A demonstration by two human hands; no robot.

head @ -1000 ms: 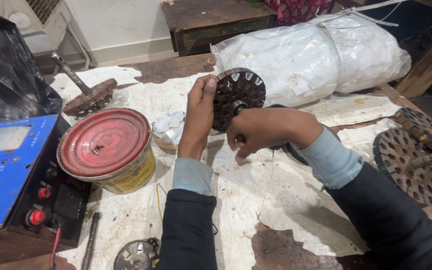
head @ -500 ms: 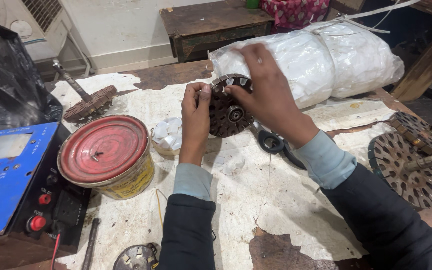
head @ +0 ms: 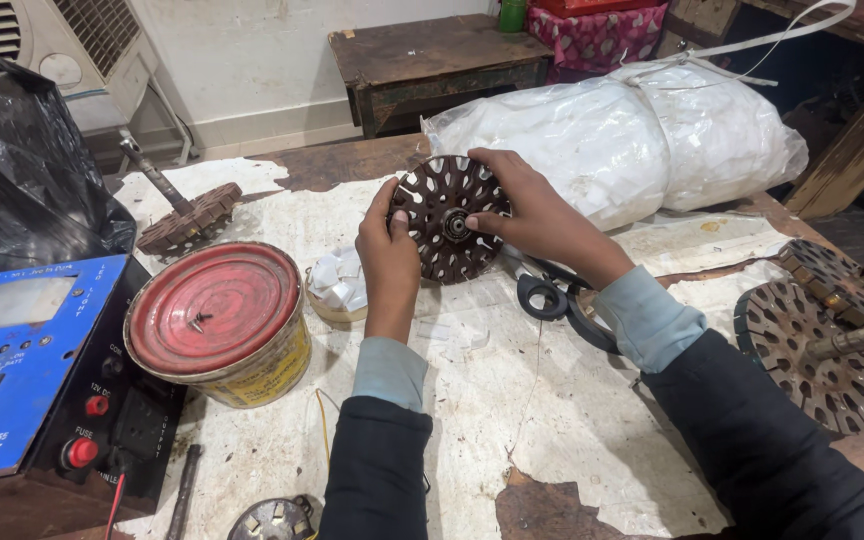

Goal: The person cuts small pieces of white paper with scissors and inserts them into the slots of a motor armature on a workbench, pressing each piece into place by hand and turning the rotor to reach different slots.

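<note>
The counter (head: 572, 440) fills most of the view, covered by a stained, torn white sheet whose ragged near edge leaves bare brown wood showing. At the far right lies a big white plastic-wrapped bundle (head: 642, 140), tied with a strap and reaching close to the counter's right edge. A black plastic bag (head: 12, 180) slumps at the far left. Near left stands a blue box (head: 22, 360) with a pale screen, a black front panel, red knobs and a socket. Just right of it sits a round yellow tin (head: 222, 325) with a red lid and a printed yellow label around its side.

At the right edge lie two slotted metal discs on shafts (head: 812, 350); another one (head: 187, 215) rests far left. Open sheet lies free between the two arms, toward the near edge.

The slotted brown disc (head: 449, 218) is held upright above the middle of the counter, just in front of the bundle. The left hand (head: 389, 255) pinches its left rim in a closed grip, thumb on the face. The right hand (head: 537, 215) spreads over the right rim, fingers curled around the top edge. A small bowl of white scraps (head: 337, 285) sits beside the left hand, and black scissors (head: 552, 298) lie under the right wrist.
</note>
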